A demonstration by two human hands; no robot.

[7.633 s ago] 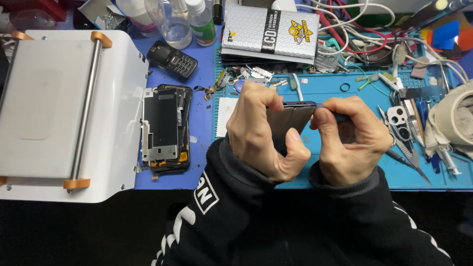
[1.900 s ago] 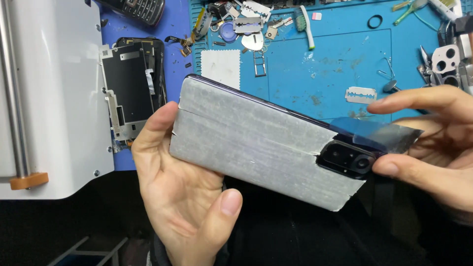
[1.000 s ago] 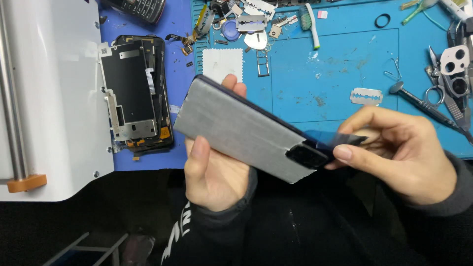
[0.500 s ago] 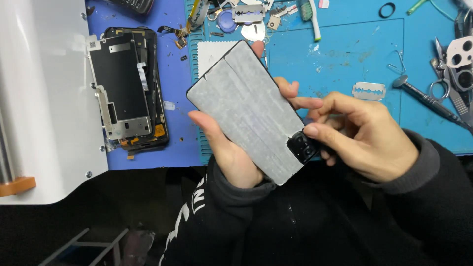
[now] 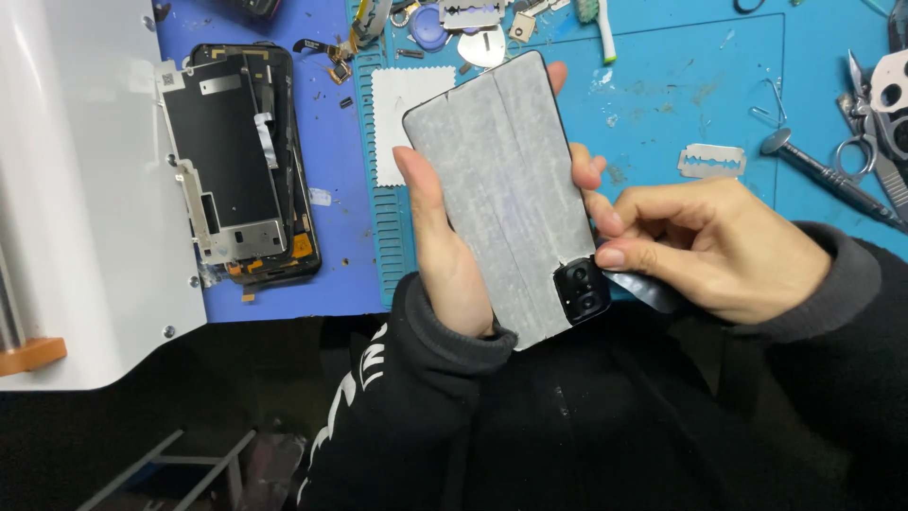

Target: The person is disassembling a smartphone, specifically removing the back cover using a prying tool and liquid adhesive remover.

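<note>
My left hand [image 5: 445,251] grips a smartphone [image 5: 501,189] from below, its back facing up. The back is covered by a grey, streaky film, and a black camera block [image 5: 580,291] sits at the near right corner. My right hand [image 5: 709,246] presses against the phone's right edge beside the camera block, thumb and forefinger pinched on a thin dark tool or film strip [image 5: 643,289] wedged at that edge. The phone hovers over the blue work mat [image 5: 681,104].
A dismantled black phone [image 5: 241,161] lies open on the purple mat to the left. Further left stands a white machine [image 5: 76,189]. On the blue mat lie a razor blade [image 5: 711,161], a white cloth [image 5: 407,109], a metal pick [image 5: 828,180] and small parts at the top.
The phone has turned from lying nearly flat across to standing lengthwise in my left hand. My right hand has stayed at the camera corner, pinching at the edge.
</note>
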